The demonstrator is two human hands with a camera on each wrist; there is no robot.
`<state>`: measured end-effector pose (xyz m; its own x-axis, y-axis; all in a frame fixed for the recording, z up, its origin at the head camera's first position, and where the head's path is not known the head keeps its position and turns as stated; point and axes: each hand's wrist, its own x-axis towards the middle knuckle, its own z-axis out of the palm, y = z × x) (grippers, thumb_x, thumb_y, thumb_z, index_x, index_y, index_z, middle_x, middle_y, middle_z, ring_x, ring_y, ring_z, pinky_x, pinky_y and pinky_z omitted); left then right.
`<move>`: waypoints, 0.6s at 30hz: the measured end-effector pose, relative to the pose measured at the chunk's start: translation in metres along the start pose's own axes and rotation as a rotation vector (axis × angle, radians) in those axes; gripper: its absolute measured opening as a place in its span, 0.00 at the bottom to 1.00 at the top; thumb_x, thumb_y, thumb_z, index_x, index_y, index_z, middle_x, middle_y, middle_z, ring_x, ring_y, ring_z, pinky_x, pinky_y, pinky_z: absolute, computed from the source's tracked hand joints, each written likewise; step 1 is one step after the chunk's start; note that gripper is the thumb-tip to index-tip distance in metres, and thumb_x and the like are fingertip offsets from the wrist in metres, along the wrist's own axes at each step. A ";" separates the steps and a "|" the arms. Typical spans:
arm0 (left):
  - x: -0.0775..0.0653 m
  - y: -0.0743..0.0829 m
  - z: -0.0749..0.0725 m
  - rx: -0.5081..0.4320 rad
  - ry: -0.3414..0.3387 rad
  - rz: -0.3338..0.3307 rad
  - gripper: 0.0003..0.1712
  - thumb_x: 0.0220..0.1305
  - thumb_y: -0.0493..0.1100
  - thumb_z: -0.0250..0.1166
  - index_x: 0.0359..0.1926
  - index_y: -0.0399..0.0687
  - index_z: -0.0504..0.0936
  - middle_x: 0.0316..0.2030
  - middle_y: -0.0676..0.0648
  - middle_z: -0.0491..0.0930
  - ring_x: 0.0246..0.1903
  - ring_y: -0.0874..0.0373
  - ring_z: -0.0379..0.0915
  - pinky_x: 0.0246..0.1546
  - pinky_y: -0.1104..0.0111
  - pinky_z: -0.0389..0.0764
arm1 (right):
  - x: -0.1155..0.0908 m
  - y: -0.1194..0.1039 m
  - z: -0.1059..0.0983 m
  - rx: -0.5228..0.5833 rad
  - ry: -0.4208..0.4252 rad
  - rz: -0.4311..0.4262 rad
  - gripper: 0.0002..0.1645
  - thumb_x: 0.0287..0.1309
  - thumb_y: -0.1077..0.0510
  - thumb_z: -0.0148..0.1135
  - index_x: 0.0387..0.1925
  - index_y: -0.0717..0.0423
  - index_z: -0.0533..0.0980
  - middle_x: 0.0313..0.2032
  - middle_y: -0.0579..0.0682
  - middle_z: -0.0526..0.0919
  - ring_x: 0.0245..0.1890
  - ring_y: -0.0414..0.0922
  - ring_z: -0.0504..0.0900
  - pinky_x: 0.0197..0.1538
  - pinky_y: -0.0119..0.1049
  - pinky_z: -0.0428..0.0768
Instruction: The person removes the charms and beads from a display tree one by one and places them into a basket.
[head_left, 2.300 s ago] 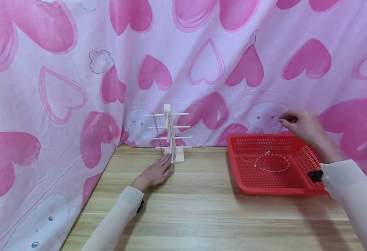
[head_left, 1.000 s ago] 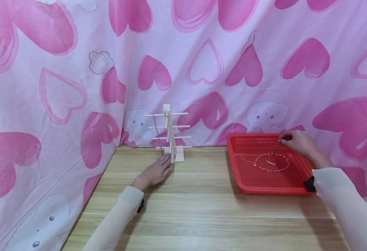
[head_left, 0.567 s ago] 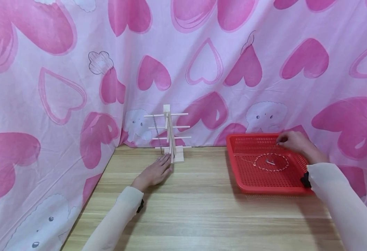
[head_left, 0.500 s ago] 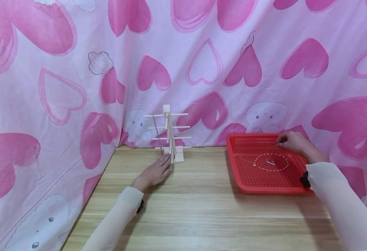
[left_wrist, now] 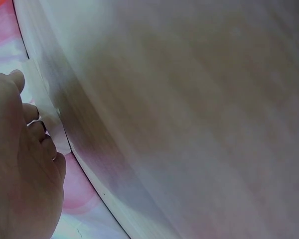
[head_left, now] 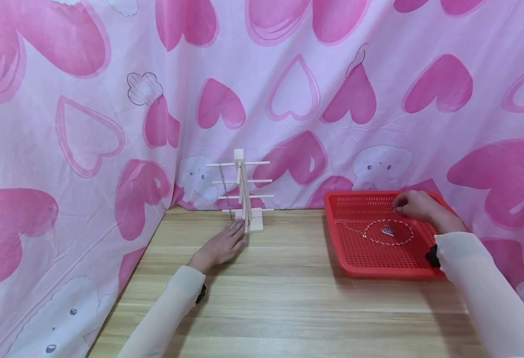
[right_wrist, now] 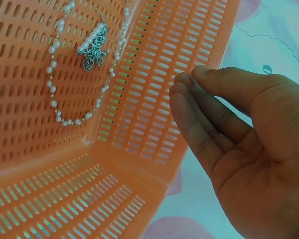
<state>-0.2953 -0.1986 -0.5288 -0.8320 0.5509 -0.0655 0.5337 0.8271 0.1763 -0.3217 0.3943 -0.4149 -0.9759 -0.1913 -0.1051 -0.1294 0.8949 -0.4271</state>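
My left hand [head_left: 220, 247] lies with extended fingers at the foot of a wooden rack [head_left: 242, 191] with several pegs. A silver chain [head_left: 224, 184] hangs from its top left peg. In the left wrist view, the left hand [left_wrist: 25, 164] shows at the edge. My right hand [head_left: 416, 205] hovers over the back right of a red basket [head_left: 387, 272]. In the right wrist view, thumb and fingertips of the right hand [right_wrist: 269, 149] come together with nothing visible between them. A silver chain necklace with a pearl bar [right_wrist: 93, 46] lies heaped inside a pearl necklace [right_wrist: 53, 63].
Pink heart-printed cloth [head_left: 289, 99] hangs behind and to the left of the wooden table [head_left: 289, 298]. A thin chain end [head_left: 353, 229] of the pearl necklace trails left on the basket floor. Bare tabletop lies between rack and basket.
My right hand has come down and slightly left. The silver necklace hung from it and now lies heaped in the basket inside the pearl ring. My left hand has not moved.
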 end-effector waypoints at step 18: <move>0.001 -0.002 0.002 0.018 -0.008 -0.011 0.39 0.87 0.58 0.40 0.85 0.42 0.46 0.86 0.43 0.41 0.86 0.43 0.40 0.86 0.52 0.50 | 0.006 -0.033 -0.004 -0.008 0.085 -0.113 0.12 0.70 0.62 0.66 0.49 0.64 0.86 0.41 0.59 0.88 0.40 0.53 0.82 0.47 0.54 0.88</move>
<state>-0.2964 -0.1993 -0.5311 -0.8365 0.5429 -0.0749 0.5276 0.8347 0.1579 -0.3236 0.3653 -0.3979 -0.9662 -0.2569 0.0198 -0.2407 0.8726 -0.4251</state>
